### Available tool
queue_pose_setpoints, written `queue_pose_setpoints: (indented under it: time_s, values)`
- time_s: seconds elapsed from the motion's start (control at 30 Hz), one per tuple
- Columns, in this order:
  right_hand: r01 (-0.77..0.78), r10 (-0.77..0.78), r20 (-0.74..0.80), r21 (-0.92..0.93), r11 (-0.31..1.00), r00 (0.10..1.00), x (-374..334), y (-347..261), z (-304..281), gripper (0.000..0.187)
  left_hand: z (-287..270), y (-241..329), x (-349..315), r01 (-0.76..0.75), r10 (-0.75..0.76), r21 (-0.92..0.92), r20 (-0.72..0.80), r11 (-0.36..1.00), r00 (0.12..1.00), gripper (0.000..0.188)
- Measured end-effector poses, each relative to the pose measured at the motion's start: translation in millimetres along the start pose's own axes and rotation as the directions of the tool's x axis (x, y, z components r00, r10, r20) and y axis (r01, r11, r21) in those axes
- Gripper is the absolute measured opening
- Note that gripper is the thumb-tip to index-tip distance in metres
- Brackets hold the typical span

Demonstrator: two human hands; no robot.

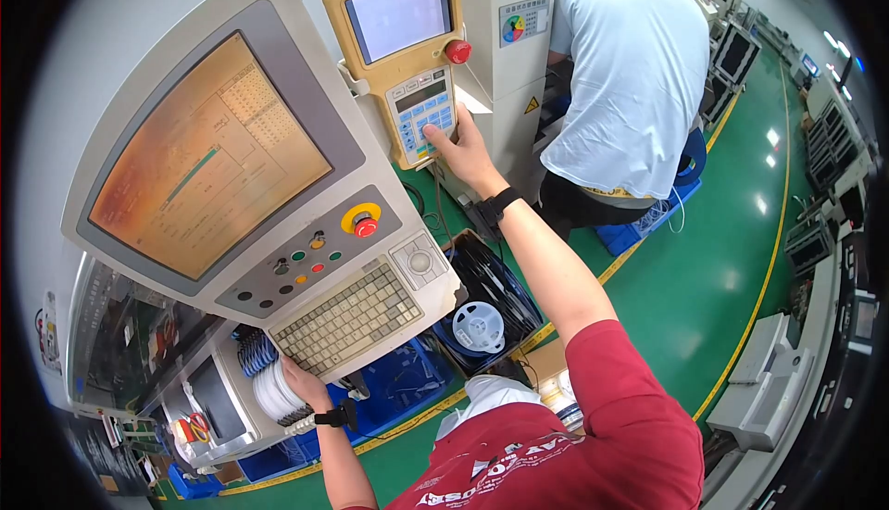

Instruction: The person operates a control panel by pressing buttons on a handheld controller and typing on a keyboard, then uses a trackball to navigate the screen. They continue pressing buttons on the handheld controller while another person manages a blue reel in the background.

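Note:
A yellow handheld control pendant [407,65] with a lit screen, keypad and red stop button hangs at the right side of a grey machine console. My right hand [468,151] is closed around the pendant's lower right edge, its thumb on the blue-and-white keys. My left hand [304,387] is at the lower edge of the console's keyboard [350,320], next to a row of white reels [275,390]. Its fingers are mostly hidden there. Above the keyboard, the console's tilted monitor [211,158] shows an orange-tinted screen.
A red stop button [366,225] sits on the console panel. Below are blue bins [398,385] and a pale blue reel [479,327] in a box. A person in a light blue shirt [630,75] bends at a machine ahead. Yellow lines [755,325] mark the green floor.

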State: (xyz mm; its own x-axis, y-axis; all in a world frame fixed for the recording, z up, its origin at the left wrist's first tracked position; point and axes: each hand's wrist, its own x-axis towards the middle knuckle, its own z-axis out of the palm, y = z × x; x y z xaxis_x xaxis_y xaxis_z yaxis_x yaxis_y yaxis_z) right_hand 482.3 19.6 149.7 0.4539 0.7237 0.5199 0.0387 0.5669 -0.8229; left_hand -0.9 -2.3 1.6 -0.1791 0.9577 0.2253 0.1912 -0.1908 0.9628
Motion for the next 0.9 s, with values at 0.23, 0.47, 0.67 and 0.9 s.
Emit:
queue_pose_setpoints:
  time_s: [0.23,0.47,0.67,0.9]
  values:
    - [0.094,-0.090,0.036,-0.105,0.990,0.995,0.2,-5.0,-2.8,0.043,0.3,-1.1,0.8,0.000,0.000,0.006,-0.002,1.000,1.000,0.054]
    - [0.001,0.075,0.203,-0.351,0.936,0.976,3.1,-24.8,-19.3,0.051,1.3,0.8,-1.6,-0.002,0.003,0.043,-0.021,0.999,1.000,0.053]
    - [-0.020,0.089,0.175,-0.362,0.932,0.981,2.6,-21.0,-15.7,0.053,2.8,4.9,-2.4,-0.037,0.040,0.077,-0.046,0.996,0.998,0.052]
    - [-0.047,0.101,0.200,-0.255,0.966,0.975,3.9,-22.1,-13.7,0.053,-4.7,-6.4,1.6,0.003,-0.003,0.062,-0.002,0.998,1.000,0.053]
